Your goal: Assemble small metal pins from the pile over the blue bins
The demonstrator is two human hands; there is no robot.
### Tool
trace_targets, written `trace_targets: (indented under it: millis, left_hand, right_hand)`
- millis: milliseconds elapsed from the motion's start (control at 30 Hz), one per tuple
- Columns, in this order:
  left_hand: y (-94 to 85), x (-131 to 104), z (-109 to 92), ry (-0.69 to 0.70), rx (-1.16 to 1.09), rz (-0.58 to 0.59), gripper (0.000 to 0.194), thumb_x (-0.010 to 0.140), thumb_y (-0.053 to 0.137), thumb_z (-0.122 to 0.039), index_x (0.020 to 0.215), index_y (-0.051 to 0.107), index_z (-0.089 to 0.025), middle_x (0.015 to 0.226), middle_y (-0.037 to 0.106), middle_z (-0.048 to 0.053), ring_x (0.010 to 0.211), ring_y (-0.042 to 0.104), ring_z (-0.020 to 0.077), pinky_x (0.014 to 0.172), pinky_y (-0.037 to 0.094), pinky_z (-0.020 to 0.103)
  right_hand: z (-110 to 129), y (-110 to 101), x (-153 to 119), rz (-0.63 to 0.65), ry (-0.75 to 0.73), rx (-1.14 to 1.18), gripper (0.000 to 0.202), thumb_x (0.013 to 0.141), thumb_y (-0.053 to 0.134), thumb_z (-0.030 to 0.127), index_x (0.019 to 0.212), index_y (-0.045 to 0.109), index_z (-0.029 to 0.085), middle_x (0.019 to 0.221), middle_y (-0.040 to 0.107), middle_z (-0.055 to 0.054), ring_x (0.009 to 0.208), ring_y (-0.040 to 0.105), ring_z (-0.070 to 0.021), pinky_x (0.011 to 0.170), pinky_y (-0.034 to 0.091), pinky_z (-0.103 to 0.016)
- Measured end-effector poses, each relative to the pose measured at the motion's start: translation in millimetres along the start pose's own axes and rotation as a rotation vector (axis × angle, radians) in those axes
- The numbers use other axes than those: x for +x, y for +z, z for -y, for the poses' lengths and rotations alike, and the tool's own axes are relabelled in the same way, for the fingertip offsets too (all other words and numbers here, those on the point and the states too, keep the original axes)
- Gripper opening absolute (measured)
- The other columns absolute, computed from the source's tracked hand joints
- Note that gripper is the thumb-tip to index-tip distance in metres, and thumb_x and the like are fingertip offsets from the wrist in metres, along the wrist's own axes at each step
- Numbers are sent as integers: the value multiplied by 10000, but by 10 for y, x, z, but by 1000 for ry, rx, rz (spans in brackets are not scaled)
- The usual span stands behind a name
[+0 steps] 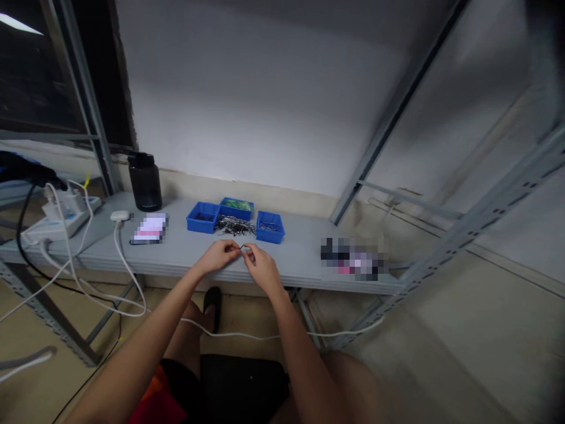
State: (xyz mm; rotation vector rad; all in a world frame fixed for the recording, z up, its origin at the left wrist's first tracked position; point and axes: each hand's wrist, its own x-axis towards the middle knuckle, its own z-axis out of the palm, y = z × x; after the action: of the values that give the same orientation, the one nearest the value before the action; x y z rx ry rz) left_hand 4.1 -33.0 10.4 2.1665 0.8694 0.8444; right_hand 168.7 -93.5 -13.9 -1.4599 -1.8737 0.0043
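Observation:
At the front of the grey shelf, my left hand (223,254) and my right hand (263,268) meet with fingertips pinched. Between them is a small, thin dark piece (241,247), too small to identify. Just beyond lies a loose pile of thin metal pieces (235,225), silvery with dark ends. Left of the pile stands a blue bin (192,225) with dark small parts. Behind it, another blue bin (226,212) holds green-looking packets or parts. A third blue bin (271,236), to the right, has a few shiny metal pieces inside.
A black bottle (145,185) stands at the back left, near a lit phone (150,228) and a white charger (120,216). A power strip (62,222) with trailing white cables sits at the far left. Blurred items (353,259) lie on the right. Metal uprights frame the shelf (304,235).

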Motion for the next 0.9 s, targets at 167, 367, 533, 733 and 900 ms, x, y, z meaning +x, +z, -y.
trace_targets:
  millis: [167, 367, 533, 733, 900]
  left_hand:
    - [1, -4, 12, 28, 24, 21, 249, 792, 518, -321, 820, 675, -131, 752, 664, 35, 709, 559, 158, 684, 418, 261]
    - [15, 3, 29, 11, 17, -15, 257, 780, 514, -308, 846, 682, -124, 800, 693, 61, 762, 590, 185, 720, 440, 281]
    - [-4, 0, -7, 10, 14, -43, 282, 803, 500, -335, 849, 687, -128, 837, 706, 70, 778, 602, 193, 743, 446, 297]
    - [-12, -6, -19, 34, -13, -60, 256, 792, 535, -336, 844, 691, -140, 841, 711, 60, 781, 606, 193, 756, 456, 301]
    - [-28, -13, -24, 51, -51, -61, 217, 796, 542, -307, 834, 680, -145, 839, 703, 57, 778, 605, 185, 767, 459, 309]
  right_hand:
    - [-6, 9, 6, -17, 33, 5, 301, 922, 430, 263, 1186, 569, 221, 999, 701, -67, 898, 642, -206, 772, 458, -292]
    - [-15, 10, 10, -27, 60, 0, 216, 923, 435, 267, 1047, 601, 207, 924, 702, -67, 850, 649, -206, 741, 461, -288]
    - [-5, 6, 9, -23, 79, -4, 187, 928, 437, 264, 1008, 596, 204, 939, 703, -69, 874, 650, -203, 748, 454, -283]
    - [12, -4, 1, -11, 77, -52, 193, 939, 428, 261, 1031, 585, 195, 948, 698, -66, 863, 644, -202, 737, 442, -277]
    - [5, -11, -5, 47, -52, -107, 209, 938, 441, 267, 1044, 612, 209, 952, 692, -66, 907, 621, -213, 777, 447, -298]
